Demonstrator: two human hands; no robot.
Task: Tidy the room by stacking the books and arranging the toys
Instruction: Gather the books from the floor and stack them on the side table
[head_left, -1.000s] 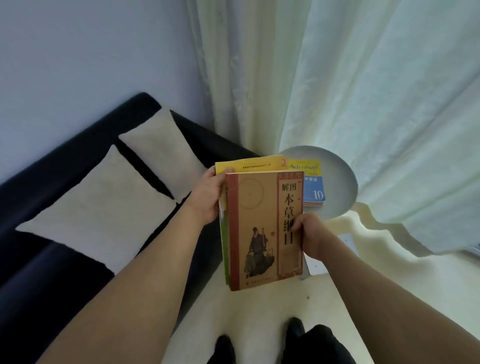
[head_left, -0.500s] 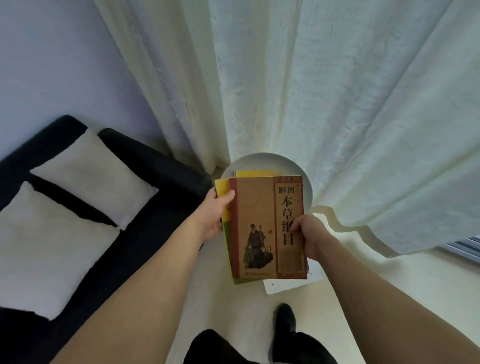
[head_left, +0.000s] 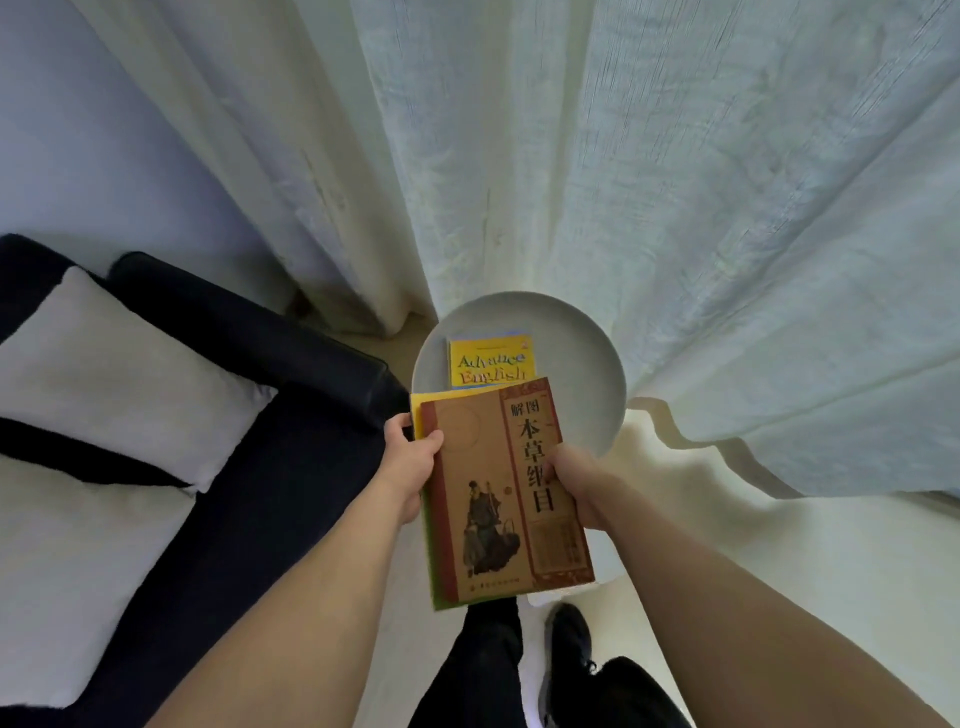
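Fingers first: the left hand (head_left: 410, 467) has its thumb lying across the top-left corner of the brown book (head_left: 501, 493), and the rest of its fingers are curled underneath out of sight, so it's clamped on the left edge of the little stack. The right hand (head_left: 576, 491) does the same on the right edge, thumb pressed on the cover next to the big vertical Chinese title, other fingers hidden below. Under the brown book there's at least one more book with a yellow-green cover (head_left: 422, 410) peeking out along the far and left edges; can't tell how many are in there. The stack is held in the air, tilted a bit, its far end over the near rim of a round white side table (head_left: 587, 364). On that table lies a yellow "Advance English" book (head_left: 488, 361), partly covered by the held stack. A dark sofa (head_left: 291, 374) with two white cushions (head_left: 130, 374) sits on the left, pale curtains (head_left: 571, 156) hang behind the table, and the person's black shoe (head_left: 569, 636) shows on the floor near the bottom.
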